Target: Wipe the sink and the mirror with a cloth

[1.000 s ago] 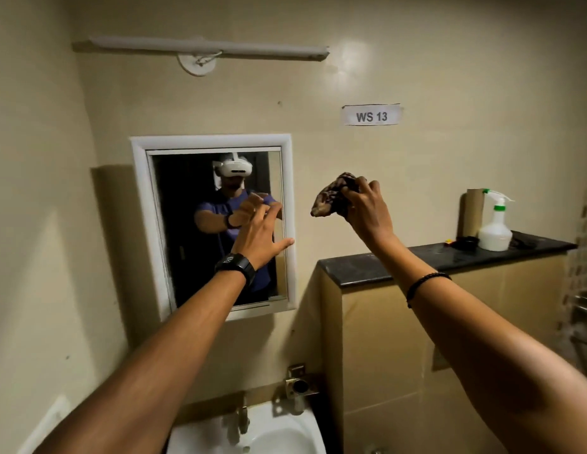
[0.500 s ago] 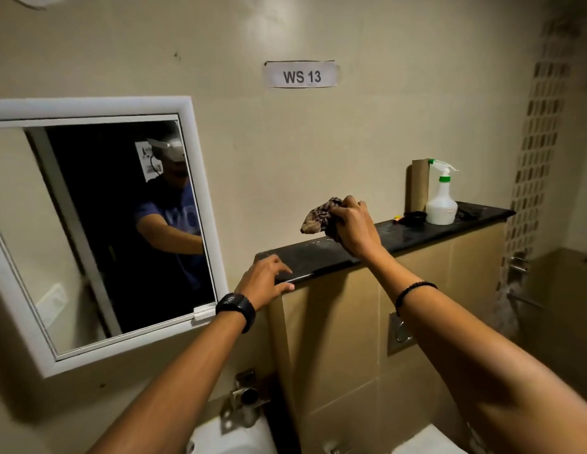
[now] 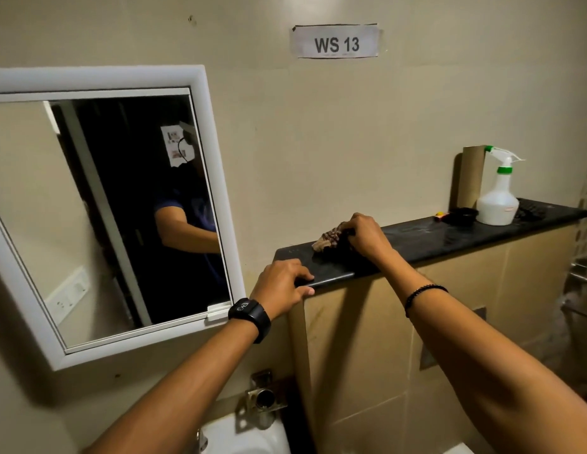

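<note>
At the left end of the dark ledge (image 3: 416, 237), the right hand (image 3: 364, 234) holds its grip on the bunched cloth (image 3: 328, 241); the left hand (image 3: 280, 283) rests spread on the near-left corner. Dragged rightward, the cloth could topple the spray bottle (image 3: 497, 201).

1. Plain beige wall (image 3: 285, 132) with a taped paper sign (image 3: 335, 40) reading "WS 13".
2. Below and right of that sign, a black stone ledge (image 3: 449, 234) tops a tan tiled half-wall (image 3: 465, 322).
3. Far right of the sign there's a strip of small mosaic tiles (image 3: 585, 231). Lighting's pretty dim and yellowish.
</note>
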